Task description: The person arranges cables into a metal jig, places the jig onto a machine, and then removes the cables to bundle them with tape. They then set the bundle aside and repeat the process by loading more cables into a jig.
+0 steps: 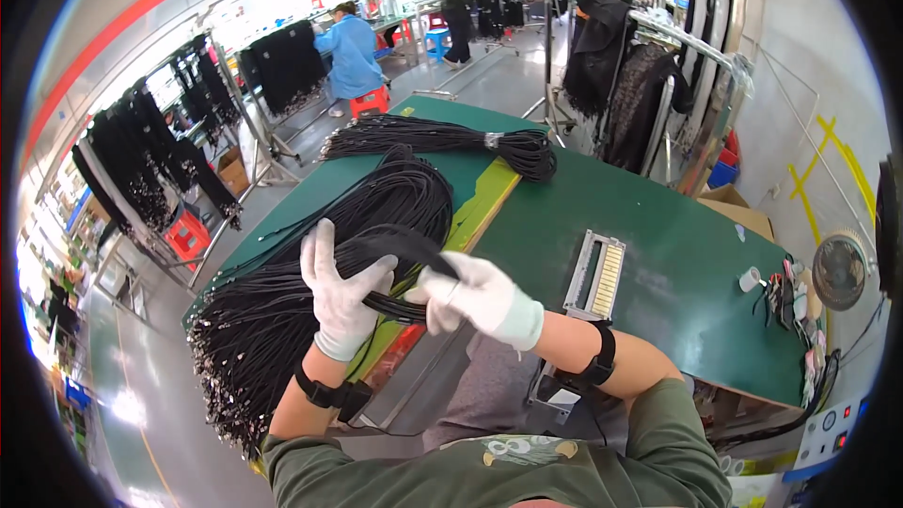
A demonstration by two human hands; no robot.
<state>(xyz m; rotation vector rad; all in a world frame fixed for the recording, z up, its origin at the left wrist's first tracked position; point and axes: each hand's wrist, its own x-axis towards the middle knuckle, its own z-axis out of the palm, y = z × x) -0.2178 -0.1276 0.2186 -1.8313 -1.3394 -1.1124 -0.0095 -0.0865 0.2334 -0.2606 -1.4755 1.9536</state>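
Note:
White gloves cover both my hands. My right hand is closed round a looped bundle of thin black cables near the table's front edge. My left hand rests against the same cables to the left, with its fingers stretched out and its thumb apart. Under and beyond it lies a large heap of black cables, whose shiny metal-tipped ends fan out over the left table edge. Farther back, a tied bundle of black cables lies across the table, bound near its right end.
The green table carries a yellow-green strip along its middle. A metal tray with cream-coloured pieces lies right of my hands. A small white spool and a fan are at the right. Racks of black cables and two people stand beyond.

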